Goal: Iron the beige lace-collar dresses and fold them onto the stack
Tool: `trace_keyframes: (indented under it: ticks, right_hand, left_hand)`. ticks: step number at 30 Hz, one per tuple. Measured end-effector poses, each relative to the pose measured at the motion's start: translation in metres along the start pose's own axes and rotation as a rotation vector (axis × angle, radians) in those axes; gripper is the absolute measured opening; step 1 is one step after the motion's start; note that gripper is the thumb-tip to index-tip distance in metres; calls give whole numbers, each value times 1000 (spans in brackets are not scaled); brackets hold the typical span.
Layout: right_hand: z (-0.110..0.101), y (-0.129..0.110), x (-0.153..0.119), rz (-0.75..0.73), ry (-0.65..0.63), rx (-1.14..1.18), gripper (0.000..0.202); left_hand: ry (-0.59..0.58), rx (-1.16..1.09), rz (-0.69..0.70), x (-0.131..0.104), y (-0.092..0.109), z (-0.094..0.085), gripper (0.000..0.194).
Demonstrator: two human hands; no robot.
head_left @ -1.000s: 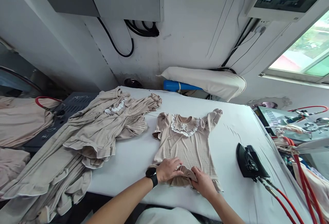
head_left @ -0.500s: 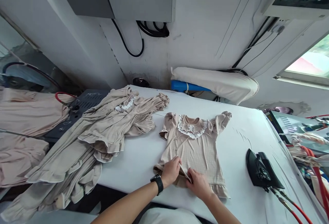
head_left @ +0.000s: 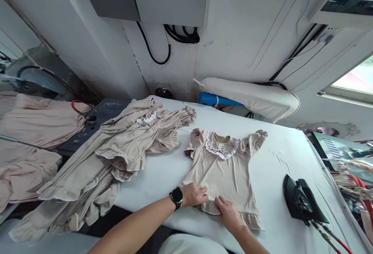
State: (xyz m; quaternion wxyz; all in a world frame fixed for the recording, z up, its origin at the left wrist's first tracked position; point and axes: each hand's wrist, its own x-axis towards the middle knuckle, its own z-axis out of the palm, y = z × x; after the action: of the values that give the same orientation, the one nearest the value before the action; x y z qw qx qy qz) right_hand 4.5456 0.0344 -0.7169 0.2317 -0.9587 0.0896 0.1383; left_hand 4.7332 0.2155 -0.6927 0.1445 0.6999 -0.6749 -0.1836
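Observation:
A beige short-sleeved child's dress [head_left: 224,176] lies front up on the white ironing table [head_left: 159,184], its neckline trimmed with white lace and its hem ruffled. At the hem's left part, my left hand [head_left: 194,195], with a black watch on the wrist, is closed on the cloth. My right hand [head_left: 229,213] grips the hem a little further right, fingers bent over the fabric. The cloth between both hands lies lower and flatter. To the right of the dress rests a black iron [head_left: 303,199], apart from both hands.
More beige garments [head_left: 128,145] lie heaped on the left, hanging over the front edge. Pinkish cloth [head_left: 37,122] lies beyond, beside a dark metal box [head_left: 109,110]. A padded white board [head_left: 250,93] stands at the back edge. Red hoses trail from the iron.
The raised hem fold between my hands has come down, and my left hand has turned over to lie palm down on it. The whole view has shifted slightly.

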Motion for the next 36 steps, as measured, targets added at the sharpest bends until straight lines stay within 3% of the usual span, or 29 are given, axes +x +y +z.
trace_keyframes:
  ticks: [4, 7, 10, 13, 15, 18, 21, 24, 29, 36]
  right_hand:
    - [-2, -7, -12, -9, -5, -41, 40]
    - [-10, -26, -16, -51, 54, -33, 22]
    - [-12, -60, 0, -110, 98, 119, 12]
    - [-1, -96, 35, -83, 100, 300, 18]
    - [8, -109, 58, -34, 93, 358, 15]
    - [15, -106, 76, 18, 51, 404, 6]
    - [16, -87, 75, 71, 9, 454, 21]
    - [17, -76, 68, 110, 4, 481, 22]
    - [25, -81, 61, 83, 78, 386, 14]
    - [24, -93, 62, 21, 68, 253, 9]
  left_hand:
    - [49, -85, -96, -34, -4, -15, 29]
    - [187, -112, -436, -70, -16, -31, 38]
    - [281, -454, -795, -91, -27, -33, 16]
    - [390, -786, -992, -91, -31, -20, 4]
    - [407, -905, -1023, -86, -29, -10, 11]
    - [451, -1063, -1018, -82, -25, 1, 14]
    - [480, -1132, -989, -86, -24, 5, 18]
    - [449, -1126, -955, -92, -27, 5, 20]
    - [413, -893, -956, -82, -22, 2, 19]
    - [426, -549, -963, -59, -10, -6, 31]
